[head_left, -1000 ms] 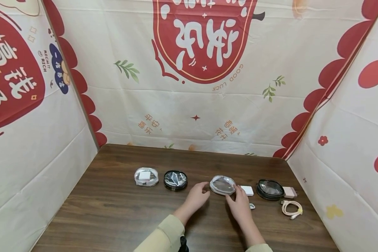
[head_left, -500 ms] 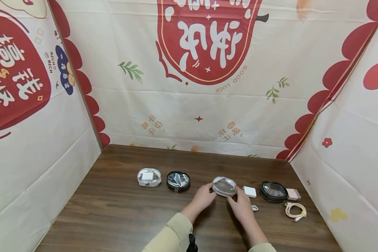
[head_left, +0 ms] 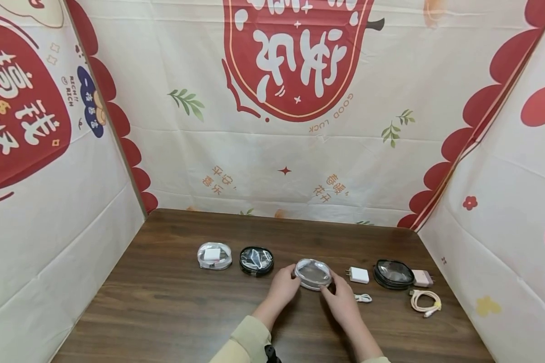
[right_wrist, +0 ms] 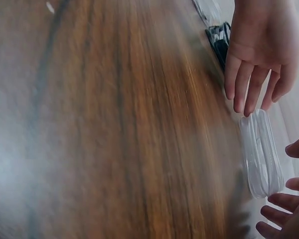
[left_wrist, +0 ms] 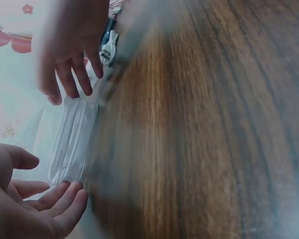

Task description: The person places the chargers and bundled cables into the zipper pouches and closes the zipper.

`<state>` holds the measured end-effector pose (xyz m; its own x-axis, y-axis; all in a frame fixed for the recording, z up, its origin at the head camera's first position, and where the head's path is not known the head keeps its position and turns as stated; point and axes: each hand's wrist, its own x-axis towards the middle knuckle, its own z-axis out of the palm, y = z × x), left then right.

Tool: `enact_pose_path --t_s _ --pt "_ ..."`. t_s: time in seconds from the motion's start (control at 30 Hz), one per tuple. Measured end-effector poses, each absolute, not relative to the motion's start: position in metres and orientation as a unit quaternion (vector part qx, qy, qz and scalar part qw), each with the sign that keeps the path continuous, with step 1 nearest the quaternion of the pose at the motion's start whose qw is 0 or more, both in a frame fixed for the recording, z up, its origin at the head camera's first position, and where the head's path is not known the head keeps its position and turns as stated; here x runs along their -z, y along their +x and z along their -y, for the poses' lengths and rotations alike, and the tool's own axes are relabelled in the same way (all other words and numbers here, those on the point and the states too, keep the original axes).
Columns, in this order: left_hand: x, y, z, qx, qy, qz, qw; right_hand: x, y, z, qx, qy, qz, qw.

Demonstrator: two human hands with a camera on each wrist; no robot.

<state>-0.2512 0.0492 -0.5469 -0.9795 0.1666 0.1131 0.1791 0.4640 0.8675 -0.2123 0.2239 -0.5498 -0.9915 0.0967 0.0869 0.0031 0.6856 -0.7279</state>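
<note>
An oval clear zip pouch point(head_left: 313, 275) with a whitish edge lies flat on the table between my two hands. Its zipped side point(left_wrist: 72, 142) shows in the left wrist view. My left hand point(head_left: 283, 285) touches the left end with loosely extended fingertips. At the other end, my right hand point(head_left: 342, 301) has its fingertips against the edge, its fingers relaxed rather than wrapped round. To the right of this pouch are a white charger plug point(head_left: 358, 275) and a bundled white cable point(head_left: 363, 298), partly hidden by the right hand.
Further right sit a black-edged pouch point(head_left: 394, 275), a pink charger plug point(head_left: 422, 278) and a coiled pink cable point(head_left: 425, 301). On the left stand a clear pouch point(head_left: 215, 263) with a white plug on it or inside, and a filled black-edged pouch point(head_left: 256, 260). Printed cloth walls surround the table point(head_left: 172, 312).
Both hands have shifted the clear pouch left and slightly nearer, away from the white plug. The left fingers have come up to its end. More of the white cable now shows.
</note>
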Motion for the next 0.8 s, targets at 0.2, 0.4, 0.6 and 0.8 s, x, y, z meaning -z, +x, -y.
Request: enact_pose_path --t_s 0.2,0.4,0.6,0.8 --pt "0.547 -0.245 -0.039 0.507 -0.088 0.857 0.024 0.546 -0.206 -0.215 -0.405 -0.025 0.912 0.064" --pt "0.551 -0.237 -0.034 0.539 -0.051 0.840 0.018 0.546 -0.202 -0.210 -0.416 -0.024 0.906 0.073" --pt "0.553 -0.232 -0.029 0.569 -0.034 0.821 0.045 0.549 -0.201 -0.210 -0.424 -0.020 0.902 0.081" --pt "0.554 -0.230 -0.028 0.567 -0.031 0.822 0.044 0.556 -0.203 -0.213 -0.419 -0.006 0.901 0.114"
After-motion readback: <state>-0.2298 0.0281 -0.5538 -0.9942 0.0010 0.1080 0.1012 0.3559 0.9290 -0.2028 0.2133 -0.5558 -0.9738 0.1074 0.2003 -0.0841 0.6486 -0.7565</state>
